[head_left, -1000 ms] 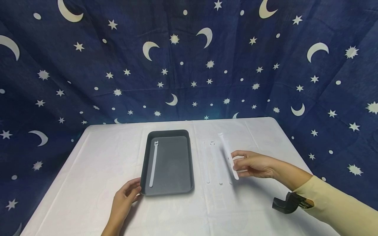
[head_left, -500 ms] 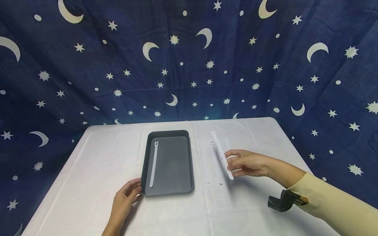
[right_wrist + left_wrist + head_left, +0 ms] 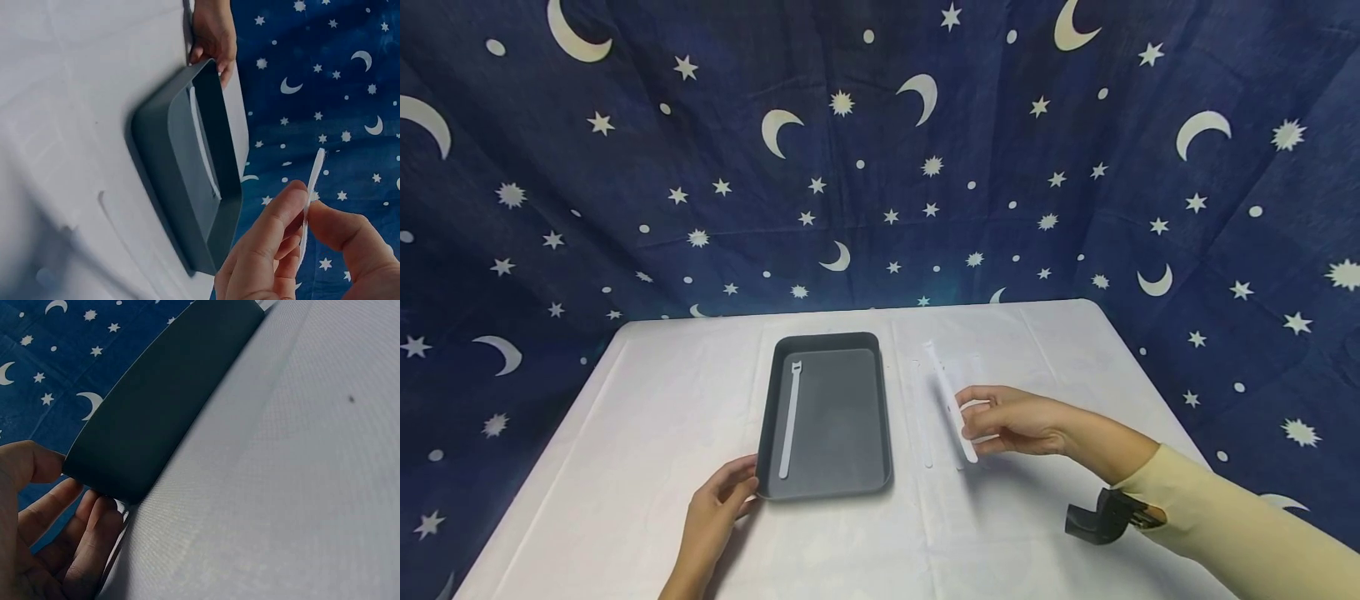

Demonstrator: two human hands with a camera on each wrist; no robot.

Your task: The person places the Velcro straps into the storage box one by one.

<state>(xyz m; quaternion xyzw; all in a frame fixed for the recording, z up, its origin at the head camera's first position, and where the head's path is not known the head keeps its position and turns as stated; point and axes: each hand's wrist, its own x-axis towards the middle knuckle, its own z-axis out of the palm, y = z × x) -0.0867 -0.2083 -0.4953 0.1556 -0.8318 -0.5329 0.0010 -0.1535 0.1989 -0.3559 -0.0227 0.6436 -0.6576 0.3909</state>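
My right hand (image 3: 1011, 423) pinches a white hook-and-loop cable tie (image 3: 952, 406) between thumb and fingers, raised over the table to the right of the dark grey tray (image 3: 883, 467). In the right wrist view the held cable tie (image 3: 315, 172) stands up edge-on from the fingertips. My left hand (image 3: 711, 508) grips the tray's near left corner. The left wrist view shows its fingers (image 3: 97, 544) around that corner against the outer wall. Inside the tray, toward its left side, lies another cable tie (image 3: 790, 421) with a slotted head at the far end.
On the white tablecloth (image 3: 625, 417), faint white strips lie right of the tray; the leftmost strip (image 3: 922, 417) shows best, others partly hidden behind the right hand and its cable tie. A dark blue curtain (image 3: 880, 167) with moons and stars hangs behind and beside the table.
My right hand has moved left toward the tray, carrying the raised cable tie over the strips on the cloth. The left hand and the tray have stayed in place.
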